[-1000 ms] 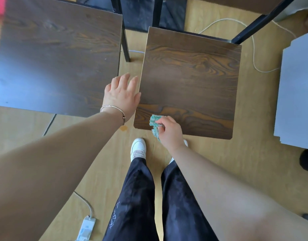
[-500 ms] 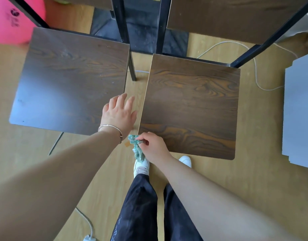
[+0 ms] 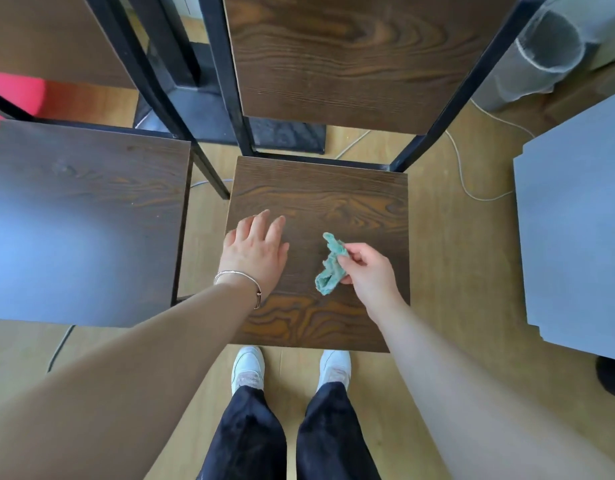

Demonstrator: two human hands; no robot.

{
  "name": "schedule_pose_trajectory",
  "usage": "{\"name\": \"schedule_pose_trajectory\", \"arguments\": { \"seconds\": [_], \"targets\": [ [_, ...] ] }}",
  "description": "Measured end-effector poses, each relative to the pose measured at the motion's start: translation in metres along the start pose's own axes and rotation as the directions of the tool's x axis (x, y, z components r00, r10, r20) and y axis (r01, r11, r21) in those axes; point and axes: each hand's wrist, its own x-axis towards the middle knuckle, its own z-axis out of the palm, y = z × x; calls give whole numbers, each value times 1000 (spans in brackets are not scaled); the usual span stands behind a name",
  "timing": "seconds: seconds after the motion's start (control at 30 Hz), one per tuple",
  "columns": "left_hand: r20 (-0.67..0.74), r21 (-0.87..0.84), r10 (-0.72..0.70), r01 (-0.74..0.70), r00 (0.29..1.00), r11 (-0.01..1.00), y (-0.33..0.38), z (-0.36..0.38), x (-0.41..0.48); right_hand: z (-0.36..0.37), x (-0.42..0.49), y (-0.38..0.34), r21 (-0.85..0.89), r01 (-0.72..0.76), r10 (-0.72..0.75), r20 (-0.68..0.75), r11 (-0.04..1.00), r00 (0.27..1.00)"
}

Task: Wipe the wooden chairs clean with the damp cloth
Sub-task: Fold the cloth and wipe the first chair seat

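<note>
Head view: cloth [image 3: 330,271] hangs pinched in right grip [image 3: 368,275]

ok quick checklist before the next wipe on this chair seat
1. Cloth gripped: ok, right hand pinches it between thumb and fingers.
2. Cloth spread for wiping: not ok, it hangs bunched.
3. Cloth touching the chair seat: cannot tell.
4. Left hand out of the wiping path: not ok, it lies open over the seat's left part.
5. Cloth damp: cannot tell.
</note>
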Motion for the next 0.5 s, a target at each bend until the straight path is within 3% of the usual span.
{"name": "schedule_pose_trajectory", "arguments": {
  "seconds": [0.2,0.33,0.5],
  "targets": [
    [94,-135,-97,109,991,985,33,13,20,-14,17,4,-33,52,-49,66,998,997],
    [247,-301,-170,242,954,922,46,18,27,-13,19,16,-173,146,-123,138,974,983],
    [317,-386,-232,349,919,854,50,27,29,-11,17,23,-220,223,-184,183,950,966]
  ]
}}
